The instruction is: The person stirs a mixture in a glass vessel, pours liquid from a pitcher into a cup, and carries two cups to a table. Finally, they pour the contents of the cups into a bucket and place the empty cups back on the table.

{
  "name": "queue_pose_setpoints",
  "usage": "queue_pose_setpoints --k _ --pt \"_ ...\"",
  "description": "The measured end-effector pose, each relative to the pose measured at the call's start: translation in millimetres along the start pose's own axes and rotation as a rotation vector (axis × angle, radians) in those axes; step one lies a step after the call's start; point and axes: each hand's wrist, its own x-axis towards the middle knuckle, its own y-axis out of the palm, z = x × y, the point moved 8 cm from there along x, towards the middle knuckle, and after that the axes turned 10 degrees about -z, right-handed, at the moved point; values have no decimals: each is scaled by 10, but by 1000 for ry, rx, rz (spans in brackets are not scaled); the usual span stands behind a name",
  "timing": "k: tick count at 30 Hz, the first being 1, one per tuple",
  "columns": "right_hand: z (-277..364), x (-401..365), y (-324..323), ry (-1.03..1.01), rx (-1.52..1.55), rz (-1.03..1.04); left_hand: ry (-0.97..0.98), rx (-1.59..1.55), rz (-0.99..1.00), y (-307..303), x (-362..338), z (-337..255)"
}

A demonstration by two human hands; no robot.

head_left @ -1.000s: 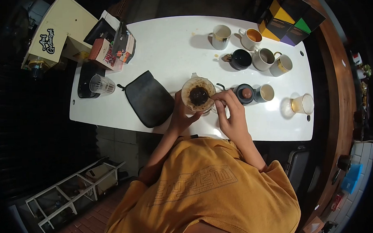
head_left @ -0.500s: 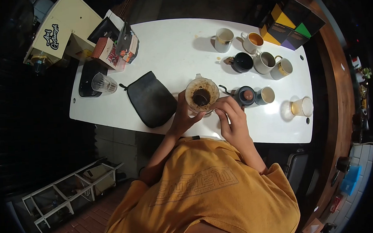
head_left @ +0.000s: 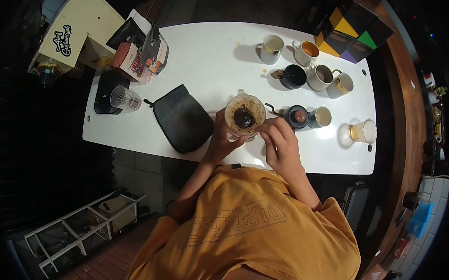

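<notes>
Looking down from over the person's head, I see both forearms reach out past a loose mustard-yellow fabric T-shirt [head_left: 253, 229] and draw together over the near side of a glossy white, round-cornered table [head_left: 200, 51]. Between the hands, in front of the chest, is a clear cone-shaped coffee dripper [head_left: 231, 131], mouth upward, lined with a brown-stained pale paper filter [head_left: 253, 105] that has dark, wet coffee grounds [head_left: 244, 119] at the bottom. The left hand [head_left: 222, 139] cups the dripper from its left and near sides, wrist fairly straight, thumb stretched across under the near rim and fingers curled around the left wall, open only as far as the cone's width. The right hand [head_left: 283, 146] comes up from the right, wrist bent inward, knuckles raised and fingers folded; thumb and forefinger meet in a close pinch right at the near-right edge of the filter, though I can't tell whether paper or something thin is caught between them. Left of the left hand lies a flat black zippered pouch [head_left: 182, 119], near it. Just beyond the right knuckles are a round black container with a brown knob [head_left: 296, 117] and, beside that, a small grey-green cup [head_left: 320, 118]. Farther right, a clear faceted glass with a golden base [head_left: 363, 132] is well apart from both hands.
</notes>
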Motion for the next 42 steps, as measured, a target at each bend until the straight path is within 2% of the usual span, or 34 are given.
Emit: queue_pose_setpoints --k 10,15,17,22,28,30,33,34,36,37,39,42 --pt "-30 22 21 51 145 12 -13 -10 1 -3 5 19" --pt "-252 -19 9 301 241 -44 -36 -24 -8 13 -8 86" --pt "-271 -13 -3 322 227 -37 38 53 -12 3 -5 54" --pt "-454 -93 17 393 254 -75 44 63 -48 -19 -14 65" --pt "-586 -199 46 529 408 -131 115 123 -80 -39 -14 25" --pt "-678 -261 90 631 497 -123 127 126 -94 -47 -1 25" --pt "-693 -280 91 657 579 -92 153 165 -70 -32 6 -2" --pt "-678 -276 79 656 580 -92 138 162 -68 -29 6 -5" --pt "-469 -154 -51 394 368 -111 124 163 -65 -43 10 -23" --pt "-426 -140 -72 394 370 -112 94 171 -44 -40 16 -14" --pt "-216 -78 -148 240 314 -122 66 179 -21 -25 15 -4" --pt "-134 -42 -130 194 328 -73 12 117 -35 -25 -4 48"
